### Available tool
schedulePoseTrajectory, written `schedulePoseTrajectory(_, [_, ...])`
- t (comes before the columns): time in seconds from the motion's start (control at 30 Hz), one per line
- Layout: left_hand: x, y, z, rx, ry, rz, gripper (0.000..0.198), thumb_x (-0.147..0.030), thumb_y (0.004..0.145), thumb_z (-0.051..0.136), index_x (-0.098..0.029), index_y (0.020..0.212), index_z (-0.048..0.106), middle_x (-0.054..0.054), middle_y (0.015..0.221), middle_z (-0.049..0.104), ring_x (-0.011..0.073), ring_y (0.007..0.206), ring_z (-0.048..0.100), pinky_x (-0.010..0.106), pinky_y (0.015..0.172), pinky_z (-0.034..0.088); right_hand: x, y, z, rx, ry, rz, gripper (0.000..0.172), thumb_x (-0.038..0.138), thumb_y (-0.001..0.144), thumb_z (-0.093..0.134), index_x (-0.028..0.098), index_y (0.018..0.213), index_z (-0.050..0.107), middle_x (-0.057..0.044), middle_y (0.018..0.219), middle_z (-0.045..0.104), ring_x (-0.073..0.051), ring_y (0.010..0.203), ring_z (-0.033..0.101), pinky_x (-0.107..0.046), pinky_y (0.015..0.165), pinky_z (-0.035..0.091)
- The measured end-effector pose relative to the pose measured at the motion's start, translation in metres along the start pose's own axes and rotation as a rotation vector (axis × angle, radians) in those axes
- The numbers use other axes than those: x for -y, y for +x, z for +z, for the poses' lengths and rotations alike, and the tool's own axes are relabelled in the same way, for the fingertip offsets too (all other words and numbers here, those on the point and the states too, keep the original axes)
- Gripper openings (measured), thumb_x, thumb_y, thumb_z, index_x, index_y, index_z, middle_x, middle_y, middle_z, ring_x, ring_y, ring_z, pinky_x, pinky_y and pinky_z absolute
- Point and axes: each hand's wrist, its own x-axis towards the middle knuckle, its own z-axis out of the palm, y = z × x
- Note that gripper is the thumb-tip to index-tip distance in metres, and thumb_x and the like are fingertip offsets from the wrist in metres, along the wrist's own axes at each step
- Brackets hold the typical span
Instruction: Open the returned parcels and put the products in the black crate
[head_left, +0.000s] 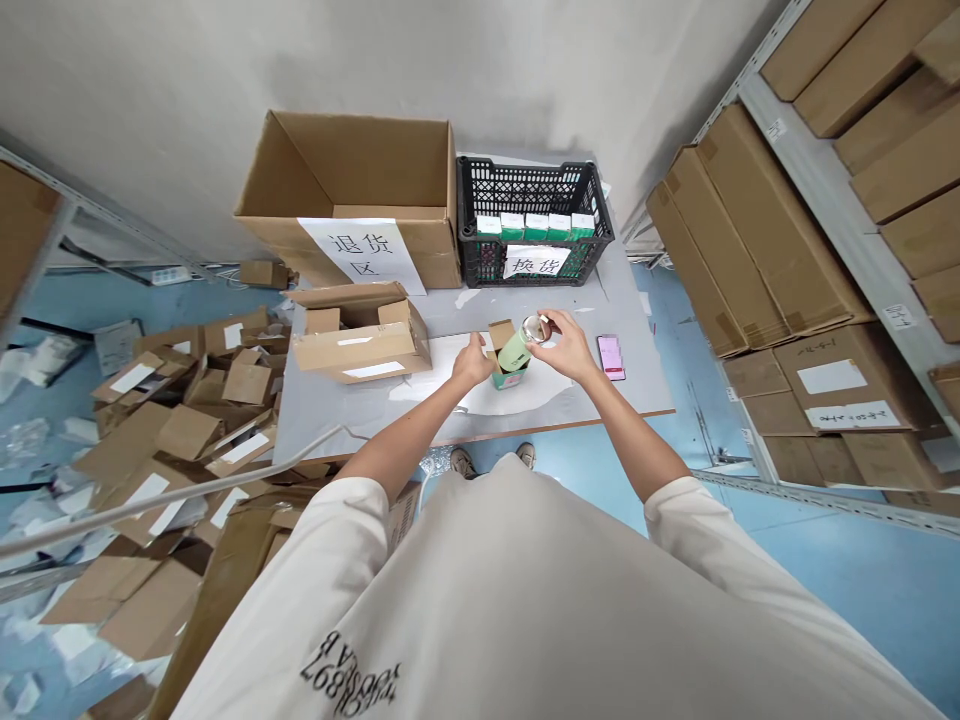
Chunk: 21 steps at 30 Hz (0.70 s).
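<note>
A light green bottle (514, 351) with a silvery top leans up out of a small green box (510, 380), its lower end hidden inside. The fingers of my right hand (564, 345) close round the bottle's top end. At the box's left side, my left hand (472, 362) is closed on its edge, with the fingertips partly hidden. One brown flap (501, 331) of the box stands up behind the bottle. Under the box lies a white sheet (450, 365) on the table.
An opened carton (367, 335) stands to the left. Behind are a large cardboard box (420, 245) with a paper sign and a black crate (536, 175) holding several small boxes (536, 222). A phone (611, 357) lies at right. Shelves of cartons (780, 240) flank the table; discarded boxes (187, 430) pile up left.
</note>
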Motion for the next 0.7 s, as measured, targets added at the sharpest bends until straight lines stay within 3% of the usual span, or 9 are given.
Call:
schedulePoseTrajectory(0.1, [0.001, -0.001, -0.001, 0.005, -0.006, 0.011, 0.055, -0.016, 0.088, 0.080, -0.030, 0.130, 0.048, 0.005, 0.107, 0.080, 0.0289, 0.102, 0.076, 0.035, 0.080, 0.048, -0.005, -0.007, 0.009, 0.085, -0.033, 0.003, 0.064, 0.043, 0.086, 0.086, 0.022, 0.145, 0.071, -0.014, 0.136, 0.074, -0.031, 0.112, 0.075, -0.050, 0.112, 0.063])
schedulePoseTrajectory(0.23, [-0.003, -0.005, 0.000, 0.002, -0.008, 0.008, 0.052, -0.019, 0.088, 0.081, -0.030, 0.127, 0.048, 0.005, 0.108, 0.079, 0.0289, 0.101, 0.076, 0.035, 0.079, 0.048, -0.008, -0.021, 0.038, 0.168, -0.165, 0.038, 0.067, 0.037, 0.085, 0.082, 0.020, 0.148, 0.067, -0.018, 0.140, 0.073, -0.036, 0.125, 0.072, -0.051, 0.115, 0.058])
schedulePoseTrajectory(0.4, [-0.005, -0.009, 0.000, 0.011, -0.034, 0.008, 0.052, -0.021, 0.089, 0.080, -0.029, 0.128, 0.047, 0.005, 0.106, 0.080, 0.0285, 0.101, 0.077, 0.035, 0.082, 0.049, -0.011, -0.040, 0.072, 0.235, -0.356, 0.141, 0.069, 0.039, 0.090, 0.080, 0.020, 0.154, 0.062, -0.021, 0.144, 0.073, -0.042, 0.142, 0.063, -0.064, 0.131, 0.037])
schedulePoseTrajectory(0.53, [-0.003, -0.009, -0.001, 0.027, -0.033, 0.018, 0.052, -0.019, 0.089, 0.078, -0.029, 0.129, 0.047, 0.006, 0.109, 0.081, 0.0280, 0.104, 0.077, 0.035, 0.083, 0.049, -0.014, -0.043, 0.077, 0.291, -0.414, 0.126, 0.057, 0.039, 0.091, 0.082, 0.022, 0.143, 0.068, -0.020, 0.142, 0.074, -0.043, 0.145, 0.059, -0.066, 0.133, 0.028])
schedulePoseTrajectory(0.7, [-0.001, -0.008, 0.000, 0.027, -0.065, 0.014, 0.054, -0.018, 0.088, 0.079, -0.028, 0.131, 0.049, 0.006, 0.110, 0.082, 0.0292, 0.106, 0.077, 0.037, 0.086, 0.052, -0.014, -0.042, 0.071, 0.318, -0.390, 0.090, 0.055, 0.036, 0.086, 0.090, 0.025, 0.136, 0.072, -0.019, 0.136, 0.076, -0.044, 0.145, 0.058, -0.069, 0.135, 0.024])
